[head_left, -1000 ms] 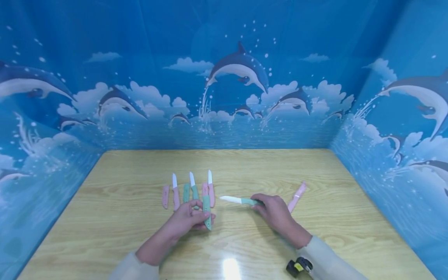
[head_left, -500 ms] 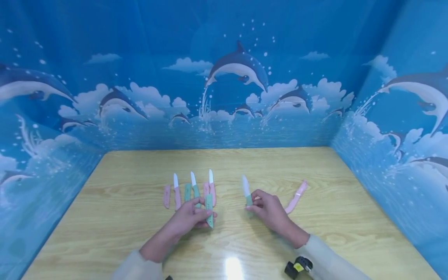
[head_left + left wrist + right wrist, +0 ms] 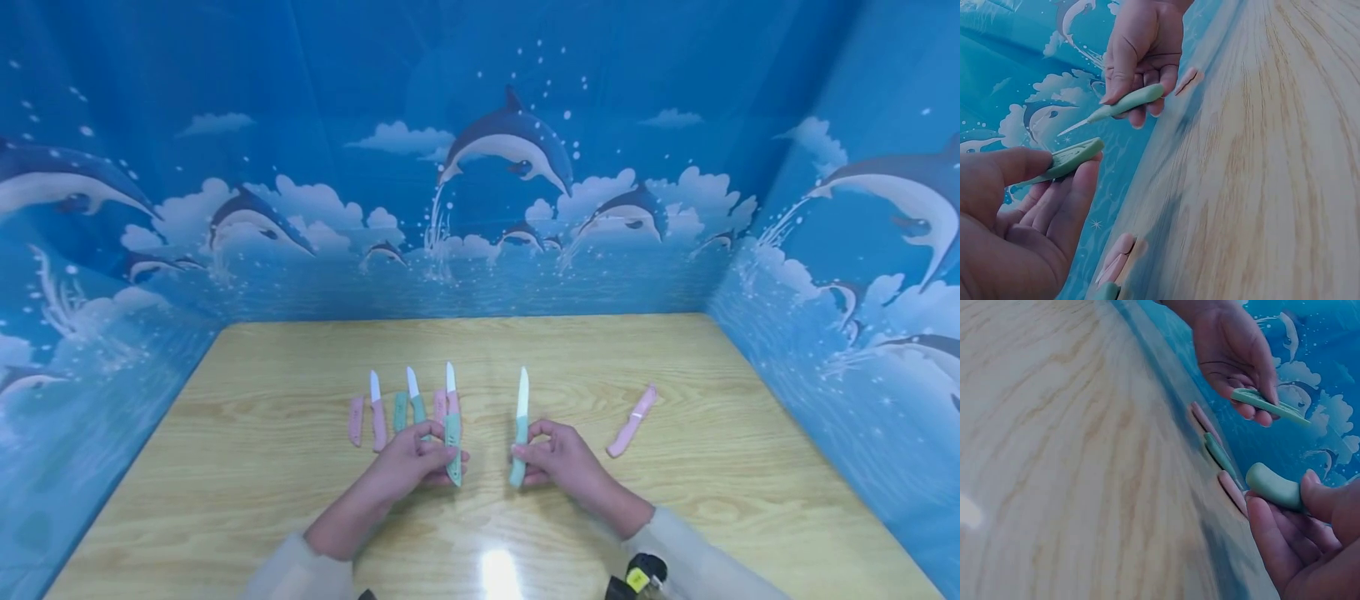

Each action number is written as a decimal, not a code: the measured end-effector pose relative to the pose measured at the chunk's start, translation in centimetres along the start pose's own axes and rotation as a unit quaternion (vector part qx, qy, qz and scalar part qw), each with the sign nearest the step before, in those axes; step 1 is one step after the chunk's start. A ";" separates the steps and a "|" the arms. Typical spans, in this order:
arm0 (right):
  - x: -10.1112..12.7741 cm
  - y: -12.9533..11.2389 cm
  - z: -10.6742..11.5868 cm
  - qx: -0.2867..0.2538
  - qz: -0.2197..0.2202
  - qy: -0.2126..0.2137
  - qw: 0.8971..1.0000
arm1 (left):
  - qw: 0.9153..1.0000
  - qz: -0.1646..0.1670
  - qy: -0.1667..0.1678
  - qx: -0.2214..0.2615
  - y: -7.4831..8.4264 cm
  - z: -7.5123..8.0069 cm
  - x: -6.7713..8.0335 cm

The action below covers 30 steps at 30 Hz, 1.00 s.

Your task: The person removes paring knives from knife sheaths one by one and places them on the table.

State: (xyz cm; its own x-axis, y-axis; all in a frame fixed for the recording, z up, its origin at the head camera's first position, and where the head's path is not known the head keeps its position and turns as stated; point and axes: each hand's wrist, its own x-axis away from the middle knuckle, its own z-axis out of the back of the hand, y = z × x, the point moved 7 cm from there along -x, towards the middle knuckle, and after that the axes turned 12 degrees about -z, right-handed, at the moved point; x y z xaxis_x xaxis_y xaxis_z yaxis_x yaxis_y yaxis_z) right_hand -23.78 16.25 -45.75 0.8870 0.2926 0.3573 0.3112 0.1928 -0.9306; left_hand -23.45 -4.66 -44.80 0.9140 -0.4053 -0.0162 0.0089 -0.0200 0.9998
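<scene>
Between thumb and fingers my left hand (image 3: 411,457) pinches a green knife sheath (image 3: 453,450), raised above the table; the left wrist view shows the sheath (image 3: 1075,156) from the side. My right hand (image 3: 564,458) grips a green-handled knife (image 3: 521,429) by its handle, the white blade pointing away from me. Knife and sheath are apart, roughly parallel. In the right wrist view the knife's rounded handle (image 3: 1272,486) sticks out past the fingers. Behind my left hand lie a pink-handled knife (image 3: 452,400) and a pink sheath (image 3: 439,404), both partly hidden.
Further left on the wooden table (image 3: 262,467) lie a pink sheath (image 3: 356,421), a pink-handled knife (image 3: 377,417), a green sheath (image 3: 401,412) and a green-handled knife (image 3: 417,404). A sheathed pink knife (image 3: 632,421) lies at right. A dolphin-printed curtain (image 3: 480,275) surrounds the table.
My right hand has turned the green-handled knife from pointing left to pointing away from me, and moved slightly left. My left hand, with the green sheath, has shifted slightly right.
</scene>
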 end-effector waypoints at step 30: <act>-5.4 -2.3 1.4 0.057 -0.014 0.135 0.989 | 0.974 -0.013 0.136 -0.179 1.0 1.8 -5.8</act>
State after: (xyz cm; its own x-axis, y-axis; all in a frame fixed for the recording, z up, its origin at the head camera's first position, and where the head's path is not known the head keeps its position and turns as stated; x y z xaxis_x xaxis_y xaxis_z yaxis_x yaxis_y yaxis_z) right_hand -29.80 15.57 -45.41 0.9421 0.0278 0.3342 0.3103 0.3056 -0.9002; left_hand -29.49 -3.97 -43.78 0.9849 -0.1504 -0.0863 0.1302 0.3127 0.9409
